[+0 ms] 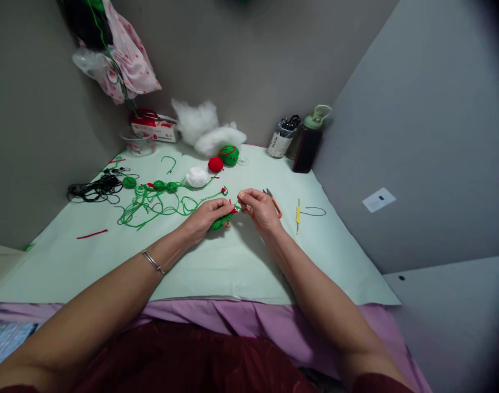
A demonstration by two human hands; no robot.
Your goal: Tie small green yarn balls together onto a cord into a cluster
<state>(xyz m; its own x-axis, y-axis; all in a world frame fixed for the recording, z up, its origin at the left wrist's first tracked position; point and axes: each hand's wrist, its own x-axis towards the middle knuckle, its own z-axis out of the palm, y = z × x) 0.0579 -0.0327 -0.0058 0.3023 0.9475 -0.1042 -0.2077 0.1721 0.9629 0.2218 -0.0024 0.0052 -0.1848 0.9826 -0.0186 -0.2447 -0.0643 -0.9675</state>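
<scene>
In the head view my left hand (208, 216) is closed around a green and red crocheted piece (221, 221), which shows below the thumb. My right hand (260, 208) is close beside it on the right, thumb and fingertips pinched together at the piece's red edge. What the right fingertips hold is too small to make out. Behind the right hand lie orange-handled scissors (277, 209), partly hidden by it. A small red, white and green crocheted bit (224, 190) rests on the table just beyond the hands, with green yarn (179, 206) trailing left.
White (197, 177), red (215, 165) and green (231, 156) yarn balls sit behind the hands, before white stuffing (204, 128). A yellow-handled crochet hook (298, 217) lies right. A bottle (309, 147) and pen cup (280, 143) stand at the back; a black cable (96, 188) is left.
</scene>
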